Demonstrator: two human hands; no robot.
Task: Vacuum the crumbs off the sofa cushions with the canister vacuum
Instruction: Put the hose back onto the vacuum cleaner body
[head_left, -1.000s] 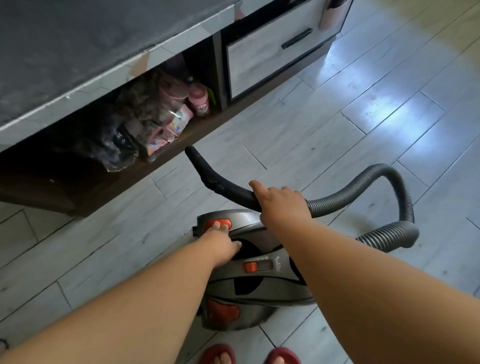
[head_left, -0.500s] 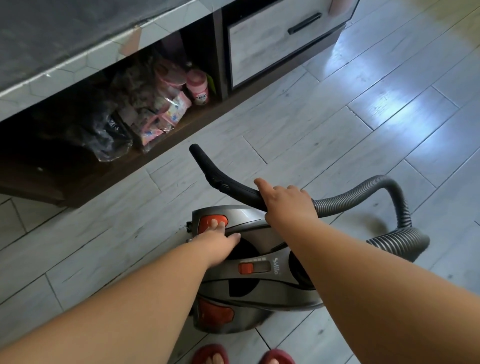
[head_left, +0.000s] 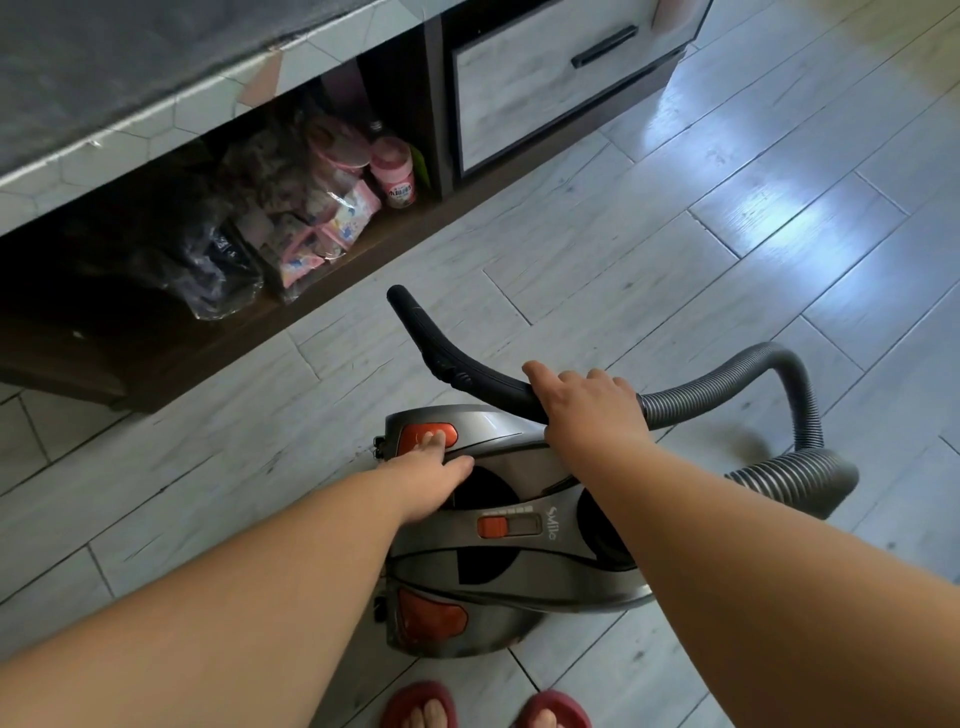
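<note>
A grey canister vacuum (head_left: 524, 566) with orange buttons stands on the tiled floor just in front of my feet. My left hand (head_left: 428, 480) rests on its top, with fingertips on the orange button (head_left: 413, 435) at the far end. My right hand (head_left: 589, 410) grips the black curved hose handle (head_left: 447, 358), whose open end points toward the cabinet. The ribbed grey hose (head_left: 769, 379) loops to the right and back down into the vacuum. No sofa is in view.
A low cabinet (head_left: 260, 322) runs along the upper left, its open shelf stuffed with plastic bags and pink packets (head_left: 332, 228). A drawer with a black handle (head_left: 605, 45) is at the top. Grey floor tiles (head_left: 727, 218) spread to the right. My red slippers (head_left: 421, 704) show at the bottom.
The view has shifted slightly, so the vacuum sits a bit lower and to the right. Both hands keep their places on the button and the hose handle.
</note>
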